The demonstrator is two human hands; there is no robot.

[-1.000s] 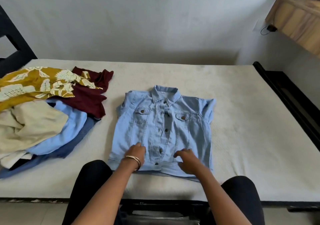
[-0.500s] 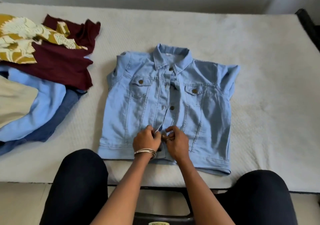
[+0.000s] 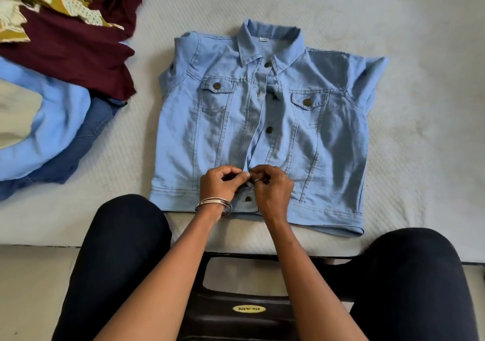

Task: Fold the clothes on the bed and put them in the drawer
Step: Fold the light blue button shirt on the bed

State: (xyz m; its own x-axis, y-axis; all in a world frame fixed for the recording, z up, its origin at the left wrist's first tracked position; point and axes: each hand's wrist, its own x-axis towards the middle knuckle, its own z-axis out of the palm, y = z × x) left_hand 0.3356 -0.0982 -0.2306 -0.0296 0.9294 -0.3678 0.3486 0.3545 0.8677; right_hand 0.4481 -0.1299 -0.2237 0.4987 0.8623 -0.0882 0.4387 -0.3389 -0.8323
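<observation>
Denim jacket (image 3: 262,130), light blue, lies flat and face up on the bed (image 3: 393,12), collar away from the person and hem at the near edge, so that the button line is easy to reach. Both hands work at the lower part of this line, just above the last button: the left hand (image 3: 220,183) pinches one front edge and the right hand (image 3: 273,185) pinches the other, the fingertips meeting over the opening. To me it seems a button is being closed, so the front does not slide open during the folding. Higher up the front is open between the buttons. On the left a pile of clothes (image 3: 60,83) waits unfolded: maroon, pale blue and patterned yellow pieces. No drawer is visible.
</observation>
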